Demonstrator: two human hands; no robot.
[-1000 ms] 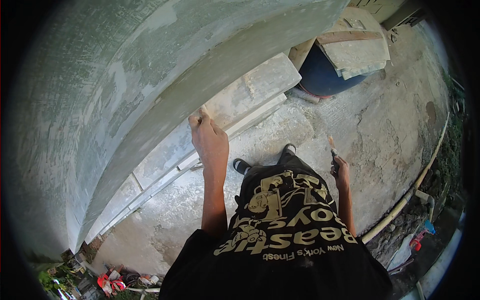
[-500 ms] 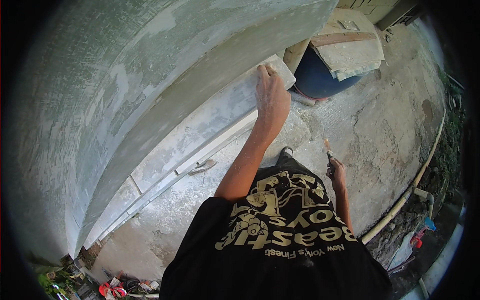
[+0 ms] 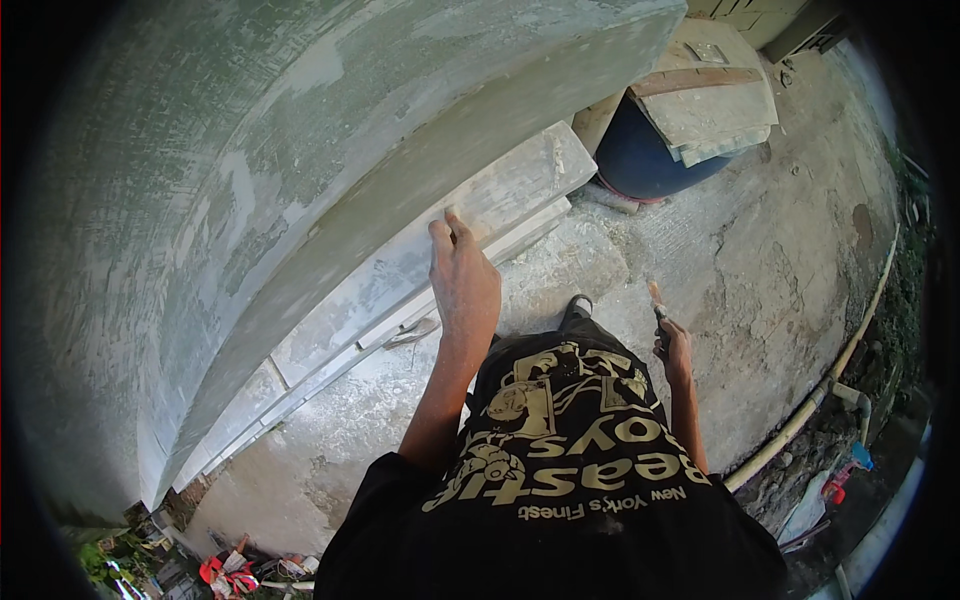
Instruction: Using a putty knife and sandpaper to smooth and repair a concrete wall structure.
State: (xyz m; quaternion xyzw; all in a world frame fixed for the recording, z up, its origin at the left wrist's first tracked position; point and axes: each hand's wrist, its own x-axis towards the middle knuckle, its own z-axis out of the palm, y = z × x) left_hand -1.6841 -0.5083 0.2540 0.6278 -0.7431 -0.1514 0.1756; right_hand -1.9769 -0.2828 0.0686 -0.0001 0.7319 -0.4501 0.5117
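Observation:
My left hand (image 3: 467,280) rests on the pale, dust-streaked upper face of a stepped ledge (image 3: 530,180) under the large plastered wall. Its fingers are bent and pressed close together against the surface; whatever may lie under them is hidden. Low on my right side, my right hand (image 3: 676,345) is wrapped around a slim hand tool with a dark handle and a tan, flattish tip (image 3: 655,292). The tip points forward, away from me, above the concrete ground and apart from the ledge. White dust coats the left hand.
A dark blue drum (image 3: 650,160) covered with boards (image 3: 705,95) stands past the ledge's far end. The curved grey-green wall (image 3: 330,150) overhangs the ledge. A sandal-like object (image 3: 410,332) lies at its foot. A long pale pipe (image 3: 800,430) runs along the right edge.
My left hand has slid back along the ledge, toward the left and nearer to me, from close to its far end. The right hand and its tool have barely moved.

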